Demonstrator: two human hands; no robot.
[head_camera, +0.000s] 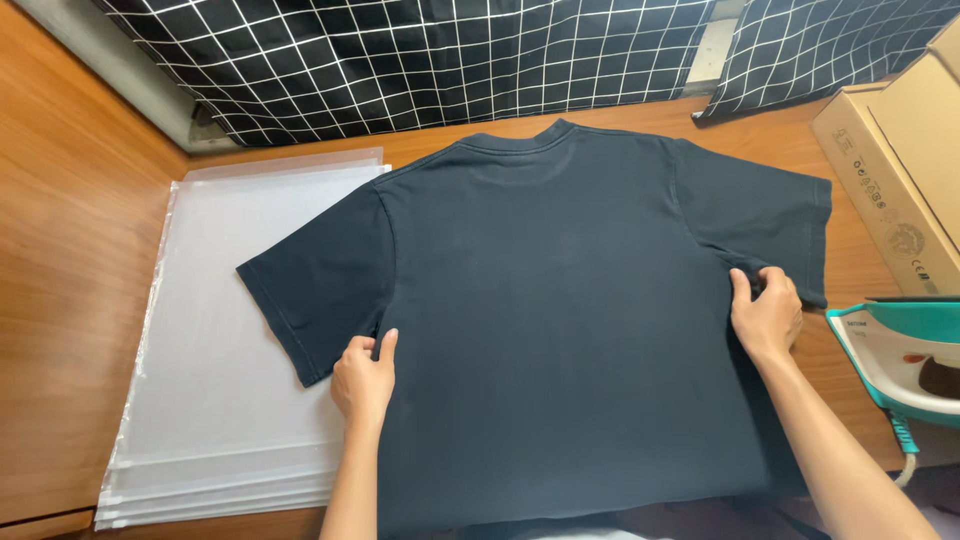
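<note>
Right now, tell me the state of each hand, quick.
Left hand: pinching the dark t-shirt at its side edge below the sleeve.
Right hand: gripping the t-shirt's opposite side edge, fingers curled on the fabric.

T-shirt (570, 300) hem being cut off by near edge. Clear bags (220, 400) being partly covered by left sleeve. Iron (900, 360) and cardboard box (900, 170) being cropped at right edge. Right hand (767, 312) fingertips being hidden in fabric.
</note>
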